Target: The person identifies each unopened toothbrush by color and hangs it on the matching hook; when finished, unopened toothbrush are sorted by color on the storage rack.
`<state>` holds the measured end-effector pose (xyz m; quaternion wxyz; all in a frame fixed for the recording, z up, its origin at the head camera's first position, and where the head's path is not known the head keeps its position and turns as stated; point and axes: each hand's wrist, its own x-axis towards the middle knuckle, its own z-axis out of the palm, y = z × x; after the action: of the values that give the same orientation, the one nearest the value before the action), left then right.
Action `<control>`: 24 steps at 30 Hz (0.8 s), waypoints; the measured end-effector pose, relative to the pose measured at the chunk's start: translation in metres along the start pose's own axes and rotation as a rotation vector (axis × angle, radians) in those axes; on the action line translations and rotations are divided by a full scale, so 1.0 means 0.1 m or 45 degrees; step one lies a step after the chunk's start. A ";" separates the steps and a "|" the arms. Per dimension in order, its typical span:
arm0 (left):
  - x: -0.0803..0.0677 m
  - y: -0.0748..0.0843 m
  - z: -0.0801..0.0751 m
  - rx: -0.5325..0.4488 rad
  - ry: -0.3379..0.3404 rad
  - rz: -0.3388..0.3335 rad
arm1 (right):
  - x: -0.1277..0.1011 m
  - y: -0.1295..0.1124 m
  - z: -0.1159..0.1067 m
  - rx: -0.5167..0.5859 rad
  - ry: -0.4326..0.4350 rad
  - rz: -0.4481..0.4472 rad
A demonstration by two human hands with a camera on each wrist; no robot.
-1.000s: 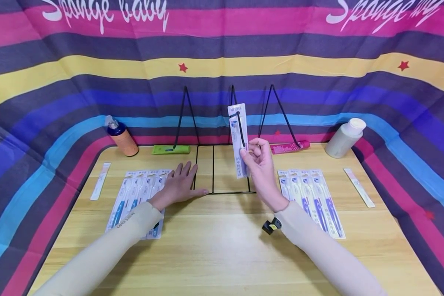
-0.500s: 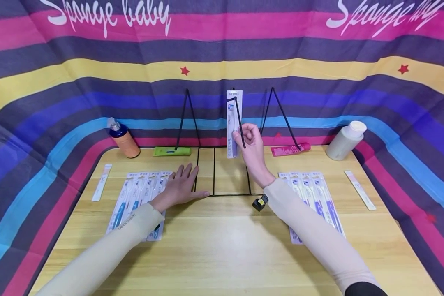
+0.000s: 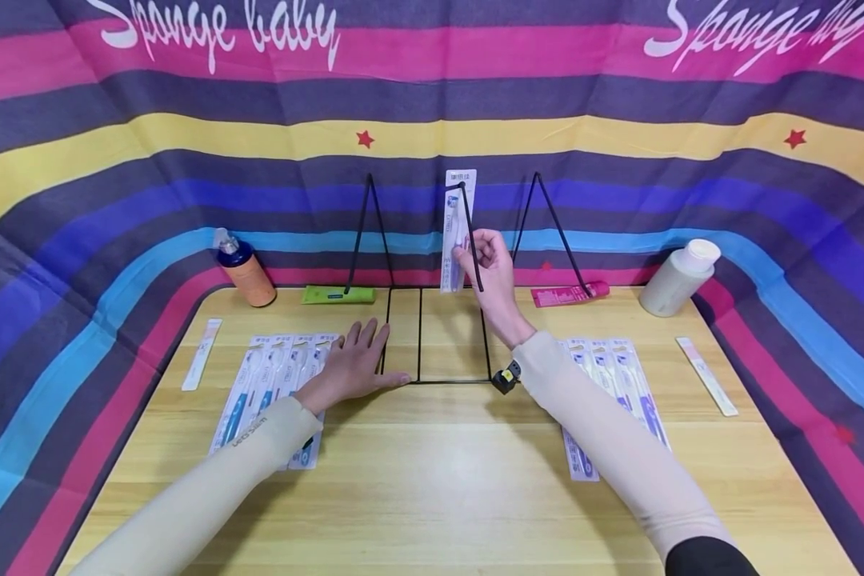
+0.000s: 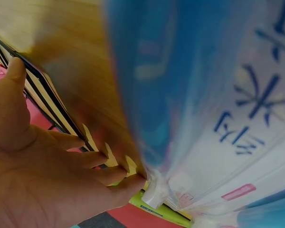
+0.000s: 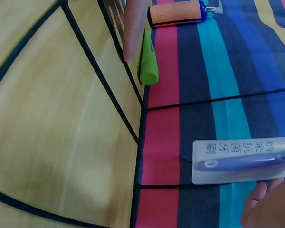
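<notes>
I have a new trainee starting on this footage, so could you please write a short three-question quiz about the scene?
1. True or false: the right hand holds a packaged toothbrush up against the black wire rack.
2. What does the left hand rest on? A) the green tube B) the wooden table beside the rack's base C) the white bottle
3. Fill in: the orange bottle stands at the table's back ____ corner.

Key: 1 true; 2 B; 3 left.
</notes>
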<state>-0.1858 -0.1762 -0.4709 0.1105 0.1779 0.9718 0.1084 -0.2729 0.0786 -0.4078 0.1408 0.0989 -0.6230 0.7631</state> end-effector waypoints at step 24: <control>-0.01 -0.01 0.01 0.034 0.032 0.015 | -0.25 -0.31 -0.57 0.048 -0.047 -0.066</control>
<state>-0.1853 -0.1774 -0.4724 0.0951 0.1838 0.9734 0.0985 -0.2377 0.1377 -0.3989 0.1471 0.1315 -0.6082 0.7689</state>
